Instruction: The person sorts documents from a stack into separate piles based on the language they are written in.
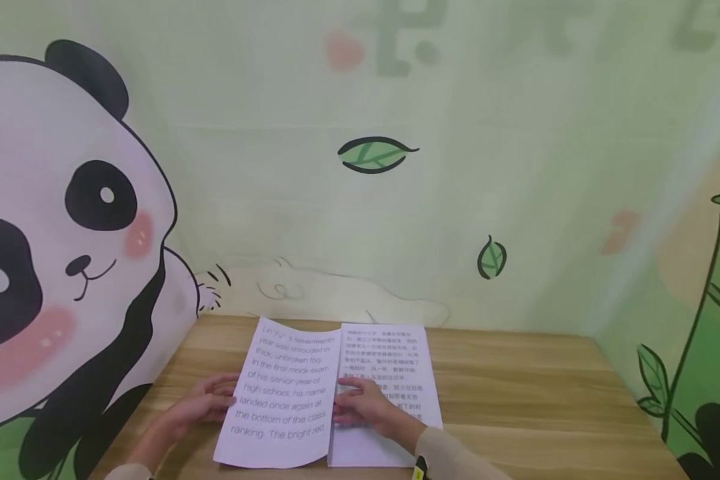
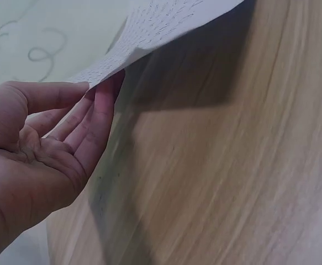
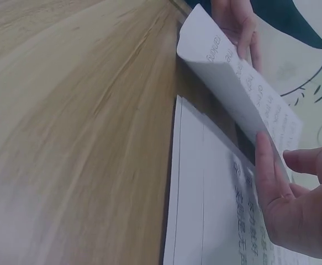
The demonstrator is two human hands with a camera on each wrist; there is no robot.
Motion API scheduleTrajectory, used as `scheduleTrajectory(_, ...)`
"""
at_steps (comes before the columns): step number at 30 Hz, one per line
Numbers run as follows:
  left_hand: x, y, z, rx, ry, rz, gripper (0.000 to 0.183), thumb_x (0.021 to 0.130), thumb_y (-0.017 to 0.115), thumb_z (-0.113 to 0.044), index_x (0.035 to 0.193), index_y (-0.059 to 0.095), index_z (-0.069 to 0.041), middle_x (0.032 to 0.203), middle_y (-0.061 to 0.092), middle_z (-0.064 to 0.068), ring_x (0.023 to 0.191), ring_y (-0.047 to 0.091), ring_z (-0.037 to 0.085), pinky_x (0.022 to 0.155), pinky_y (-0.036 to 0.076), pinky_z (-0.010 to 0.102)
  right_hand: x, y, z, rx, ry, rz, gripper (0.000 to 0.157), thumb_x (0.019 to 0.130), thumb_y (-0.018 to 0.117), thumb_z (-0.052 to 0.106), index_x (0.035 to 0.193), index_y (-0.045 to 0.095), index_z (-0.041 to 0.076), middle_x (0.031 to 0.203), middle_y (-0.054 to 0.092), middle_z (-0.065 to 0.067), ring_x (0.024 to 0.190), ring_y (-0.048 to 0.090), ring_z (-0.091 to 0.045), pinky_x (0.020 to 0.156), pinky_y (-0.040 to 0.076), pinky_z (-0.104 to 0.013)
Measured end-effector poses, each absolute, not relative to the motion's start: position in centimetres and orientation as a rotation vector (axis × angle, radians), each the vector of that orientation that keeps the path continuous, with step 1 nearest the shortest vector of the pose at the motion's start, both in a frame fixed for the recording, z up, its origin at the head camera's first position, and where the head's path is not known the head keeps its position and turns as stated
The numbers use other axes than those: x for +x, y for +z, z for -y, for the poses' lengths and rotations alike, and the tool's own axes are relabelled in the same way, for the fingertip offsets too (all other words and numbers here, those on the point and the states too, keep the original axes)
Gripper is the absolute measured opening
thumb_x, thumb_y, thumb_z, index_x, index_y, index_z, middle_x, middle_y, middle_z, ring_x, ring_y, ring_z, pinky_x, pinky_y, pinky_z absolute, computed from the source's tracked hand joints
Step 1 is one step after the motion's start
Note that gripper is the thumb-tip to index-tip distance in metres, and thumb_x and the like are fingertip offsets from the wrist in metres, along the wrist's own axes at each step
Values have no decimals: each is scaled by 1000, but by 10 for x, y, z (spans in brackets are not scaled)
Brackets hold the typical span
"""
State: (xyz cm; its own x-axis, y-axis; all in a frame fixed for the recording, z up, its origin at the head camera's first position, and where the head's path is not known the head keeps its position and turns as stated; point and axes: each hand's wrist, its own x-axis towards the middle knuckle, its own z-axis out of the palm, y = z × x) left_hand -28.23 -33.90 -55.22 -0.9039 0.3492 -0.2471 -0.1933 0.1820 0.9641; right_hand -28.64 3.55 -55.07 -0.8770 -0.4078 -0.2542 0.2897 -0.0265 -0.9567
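Observation:
A sheet of paper (image 1: 279,400) printed with large English text is held up off the wooden table between both hands. My left hand (image 1: 207,400) pinches its left edge, thumb on the printed face and fingers behind, as the left wrist view shows. At the opposite edge my right hand (image 1: 363,407) has the sheet between thumb and fingers. Under the right hand lies a stack of paper (image 1: 372,450) with Chinese text on its top page (image 1: 384,350). In the right wrist view the lifted sheet (image 3: 221,61) curves, with a gap between it and the stack (image 3: 191,182).
The wooden table (image 1: 516,393) stretches to the right of the papers. Behind it hangs a pale green backdrop (image 1: 264,187) with a cartoon panda (image 1: 120,120) on the left and drawn leaves. A drawn bamboo stalk (image 1: 708,353) stands at the right.

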Motion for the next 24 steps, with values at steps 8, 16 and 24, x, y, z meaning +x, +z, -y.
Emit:
scheduleTrajectory(8,-287,-553,351,168,1785,-2015,69,100,58,-7,153,20,14,125,68,9,104,70,17,88,60,36,-288,-544,-17,-170,-1855,-1908,57,90,67,-6,144,49,-8,103,73,-20,77,73,-16,75,65,-37)
scheduleTrajectory(16,-290,-551,363,102,1743,-2065,69,100,59,-7,152,20,17,127,66,18,103,70,18,87,61,37,-294,-543,4,-117,-1748,-2090,59,86,69,-9,142,52,-6,93,71,-14,68,73,-17,65,64,-33)
scheduleTrajectory(24,-297,-555,364,-54,1699,-2256,62,98,61,-7,150,34,15,125,65,20,96,69,15,81,61,33,-303,-549,11,-105,-1769,-2094,57,88,66,-7,142,49,-11,90,72,-20,67,72,-15,68,64,-33)
